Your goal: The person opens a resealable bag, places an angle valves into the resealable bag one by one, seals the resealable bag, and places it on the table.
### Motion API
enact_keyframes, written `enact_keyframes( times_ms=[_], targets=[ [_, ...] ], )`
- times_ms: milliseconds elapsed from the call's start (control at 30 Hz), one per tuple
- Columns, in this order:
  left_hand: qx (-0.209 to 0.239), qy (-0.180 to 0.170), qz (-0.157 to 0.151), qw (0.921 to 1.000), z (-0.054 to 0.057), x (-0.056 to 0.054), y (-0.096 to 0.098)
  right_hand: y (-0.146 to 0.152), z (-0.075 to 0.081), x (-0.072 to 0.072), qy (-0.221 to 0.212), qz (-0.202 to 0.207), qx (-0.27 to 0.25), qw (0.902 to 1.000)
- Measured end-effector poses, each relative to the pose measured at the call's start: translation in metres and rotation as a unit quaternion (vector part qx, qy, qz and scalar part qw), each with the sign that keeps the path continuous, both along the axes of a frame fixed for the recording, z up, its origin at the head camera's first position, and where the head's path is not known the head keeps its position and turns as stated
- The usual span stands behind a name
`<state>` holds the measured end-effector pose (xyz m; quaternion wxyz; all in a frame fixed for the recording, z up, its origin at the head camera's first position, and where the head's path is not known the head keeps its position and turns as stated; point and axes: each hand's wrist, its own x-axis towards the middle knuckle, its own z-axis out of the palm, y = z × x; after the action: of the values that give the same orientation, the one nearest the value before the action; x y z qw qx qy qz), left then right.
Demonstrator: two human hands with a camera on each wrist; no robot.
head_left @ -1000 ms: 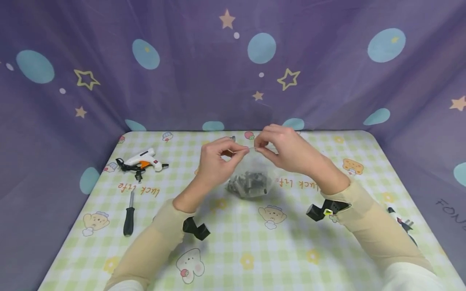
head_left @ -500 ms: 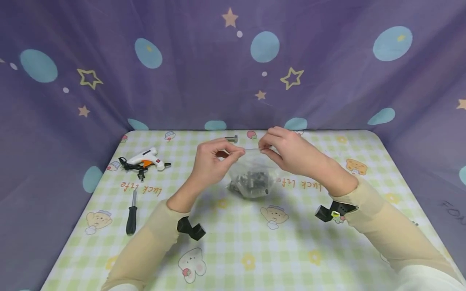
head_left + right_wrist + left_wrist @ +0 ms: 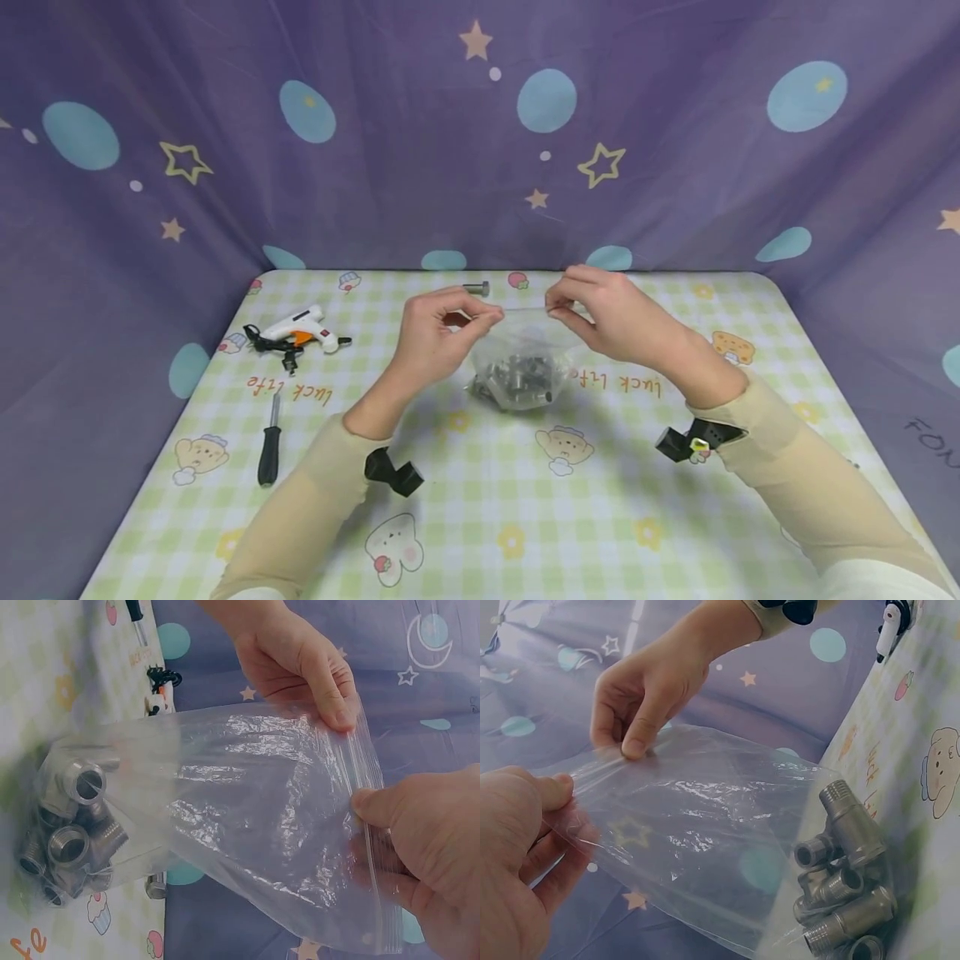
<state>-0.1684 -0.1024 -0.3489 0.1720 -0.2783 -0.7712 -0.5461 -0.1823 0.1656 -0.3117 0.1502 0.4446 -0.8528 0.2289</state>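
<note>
A clear zip-top bag (image 3: 525,332) hangs from both hands, its bottom at the tabletop. Several threaded metal pipe fittings (image 3: 851,832) are bunched in its lower end. My left hand (image 3: 442,337) pinches the top edge between thumb and fingers. Farther right along that same edge, my right hand (image 3: 618,312) pinches it too. The zip strip (image 3: 360,817) runs under the right thumb in the right wrist view, where the left hand (image 3: 304,667) grips the strip's upper end. The top edge is stretched straight between the hands.
A white glue gun (image 3: 300,327) with its black cord and a black-handled screwdriver (image 3: 269,454) lie at the left on the checked tablecloth (image 3: 465,500). Beyond the left hand is a metal bolt (image 3: 477,288). A purple curtain (image 3: 420,192) encloses the table's back and sides.
The right hand has slid right along the bag's top edge, widening the span between the hands. The left hand shifted slightly left, and the bolt behind it shows more.
</note>
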Motion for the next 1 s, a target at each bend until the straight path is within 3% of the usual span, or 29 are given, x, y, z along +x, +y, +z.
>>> enact_keyframes(
  times_ms=[1000],
  targets=[
    [0.008,-0.003,-0.004,1.0000,-0.003,0.000,-0.002,0.019,-0.007,0.003,0.039,-0.015,-0.006,0.9991]
  ],
)
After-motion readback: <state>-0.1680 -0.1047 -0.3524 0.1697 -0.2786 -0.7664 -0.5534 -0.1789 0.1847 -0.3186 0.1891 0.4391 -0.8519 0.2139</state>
